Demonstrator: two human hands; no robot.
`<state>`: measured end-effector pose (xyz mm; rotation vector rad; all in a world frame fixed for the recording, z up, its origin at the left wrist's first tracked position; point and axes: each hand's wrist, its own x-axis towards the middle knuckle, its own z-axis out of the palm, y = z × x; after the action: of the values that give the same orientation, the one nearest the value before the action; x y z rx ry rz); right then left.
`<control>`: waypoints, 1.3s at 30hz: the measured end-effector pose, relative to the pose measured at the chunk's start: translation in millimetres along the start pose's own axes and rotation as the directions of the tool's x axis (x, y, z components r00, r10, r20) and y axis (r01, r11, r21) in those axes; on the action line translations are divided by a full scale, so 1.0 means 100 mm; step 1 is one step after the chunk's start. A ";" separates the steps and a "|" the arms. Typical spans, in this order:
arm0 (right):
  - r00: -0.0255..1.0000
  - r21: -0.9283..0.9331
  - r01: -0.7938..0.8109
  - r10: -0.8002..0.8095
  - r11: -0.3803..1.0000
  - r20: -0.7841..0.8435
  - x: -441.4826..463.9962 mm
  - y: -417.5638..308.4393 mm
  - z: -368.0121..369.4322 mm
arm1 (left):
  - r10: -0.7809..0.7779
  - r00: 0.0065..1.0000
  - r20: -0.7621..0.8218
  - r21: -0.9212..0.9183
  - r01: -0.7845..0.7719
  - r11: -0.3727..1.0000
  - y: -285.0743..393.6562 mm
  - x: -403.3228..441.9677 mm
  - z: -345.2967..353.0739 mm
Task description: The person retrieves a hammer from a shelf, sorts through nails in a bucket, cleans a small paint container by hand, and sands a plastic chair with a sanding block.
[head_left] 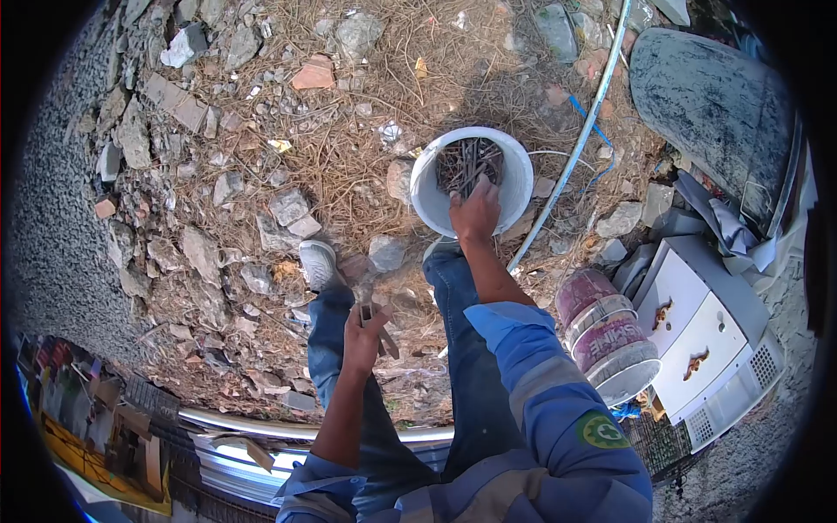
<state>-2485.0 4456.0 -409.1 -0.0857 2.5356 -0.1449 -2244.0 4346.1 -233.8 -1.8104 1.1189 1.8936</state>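
A white bucket (520,179) stands on the rubble, with many thin dark metal pieces (466,161) inside it. My right hand (476,209) reaches over the bucket's near rim, its fingers closed on some of these pieces. Lower and to the left, my left hand (364,333) is closed around a hammer-like tool (386,342), held above the ground between my legs. Part of the tool is hidden by the fingers and slightly blurred.
A pale hose (575,157) runs just right of the bucket. Stained stacked buckets (602,331), a white metal cabinet (697,322) and a large dark panel (711,113) are at the right. Stones (200,253) and dry needles cover the ground.
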 end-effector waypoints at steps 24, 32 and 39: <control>0.957 0.654 -0.260 0.099 0.710 0.273 -0.15 0.54 -0.26 | -0.027 0.999 0.024 0.041 0.026 0.999 0.10 -0.08 -0.05; 0.996 0.254 -0.091 0.091 0.963 0.010 -0.43 0.94 -0.35 | 0.069 0.997 0.026 0.025 -0.069 0.997 0.03 0.01 -0.07; 0.963 -0.043 -0.220 0.224 0.975 0.148 -0.20 0.36 -0.52 | 0.032 0.999 0.004 0.040 -0.032 0.999 -0.11 0.05 -0.18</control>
<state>-2499.7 4498.4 -359.7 0.1711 2.3746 -0.0154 -2224.3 4339.1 -240.1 -1.7774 1.1829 1.8778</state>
